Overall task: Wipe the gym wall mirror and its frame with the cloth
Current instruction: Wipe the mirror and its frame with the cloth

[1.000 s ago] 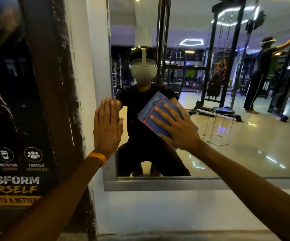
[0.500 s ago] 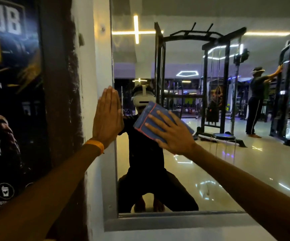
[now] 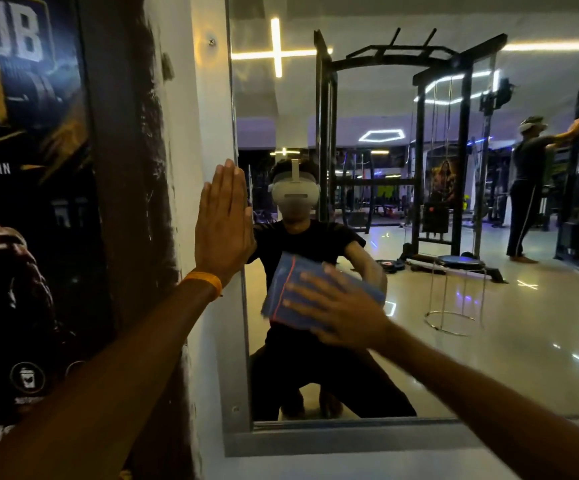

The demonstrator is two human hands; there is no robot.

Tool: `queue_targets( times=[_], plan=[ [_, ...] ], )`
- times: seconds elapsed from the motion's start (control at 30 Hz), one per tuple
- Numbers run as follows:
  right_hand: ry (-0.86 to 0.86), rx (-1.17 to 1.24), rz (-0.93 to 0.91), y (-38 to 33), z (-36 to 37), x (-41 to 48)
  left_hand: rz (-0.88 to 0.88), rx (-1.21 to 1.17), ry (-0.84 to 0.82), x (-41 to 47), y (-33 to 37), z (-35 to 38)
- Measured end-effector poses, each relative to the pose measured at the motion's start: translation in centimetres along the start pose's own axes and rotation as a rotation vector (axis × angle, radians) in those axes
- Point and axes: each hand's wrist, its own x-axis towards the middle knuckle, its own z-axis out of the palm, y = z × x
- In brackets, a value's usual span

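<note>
Dark gym poster (image 3: 21,209) sits left of a white wall strip. Mirror (image 3: 489,341) reflects a black cable rack (image 3: 440,140).

Orange wristband (image 3: 205,281) on left wrist. Left hand (image 3: 224,223): grip flat, fingers straight and together, resting on the frame (image 3: 333,441) at its left edge.

Right hand (image 3: 338,308): fingers spread, not curled, pressing the blue cloth (image 3: 290,289) against the glass, lower left. Blurred.

Dark glossy gym poster (image 3: 28,202) with yellow and white lettering on the left, beside a scuffed white painted wall (image 3: 208,116). Seen in reflection: black steel rack (image 3: 399,60), round chrome-legged stool (image 3: 458,265), standing person (image 3: 527,188).
</note>
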Motion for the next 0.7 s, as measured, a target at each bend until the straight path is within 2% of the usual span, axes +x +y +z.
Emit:
queue_targets(
  times=[0.03,0.1,0.17,0.2,0.23,0.33,0.37,0.43,0.5,0.6,0.67,0.7],
  plan=[
    [0.03,-0.002,0.068,2.1,-0.7,1.0,0.006,-0.002,0.008,0.0,-0.1,0.1],
    [0.106,0.034,0.362,5.1,-1.9,3.2,0.003,-0.016,0.017,0.0,-0.2,0.3],
    [0.191,0.086,0.623,4.0,-1.8,4.6,0.008,-0.032,0.032,-0.1,-0.2,0.3],
    [0.197,0.1,0.64,1.5,-1.1,4.5,0.012,-0.029,0.038,-0.1,-0.2,0.3],
    [0.164,0.109,0.552,-1.9,0.1,3.8,0.018,-0.024,0.041,-0.1,-0.3,0.2],
    [-0.045,0.017,0.059,-10.5,2.9,-1.4,0.022,-0.036,0.037,-0.2,-0.5,0.1],
    [-0.08,-0.01,-0.015,-10.4,2.9,-2.6,0.023,-0.043,0.033,-0.3,-0.5,0.0],
    [-0.035,-0.042,-0.045,-6.9,1.6,-2.9,0.02,-0.03,0.039,-0.4,-0.5,0.0],
    [0.059,-0.015,0.123,-1.6,-0.3,-2.3,0.001,-0.001,0.044,-0.6,-0.4,0.4],
    [0.144,0.091,0.57,3.7,-2.3,-1.2,-0.032,0.056,0.014,-1.4,-0.5,1.2],
    [0.208,0.163,0.808,0.6,-1.9,0.1,-0.031,0.062,-0.015,-2.4,-0.6,1.3],
    [0.192,0.168,0.783,-2.5,-1.2,0.3,-0.035,0.063,-0.029,-2.9,-0.5,1.2]
  ],
)
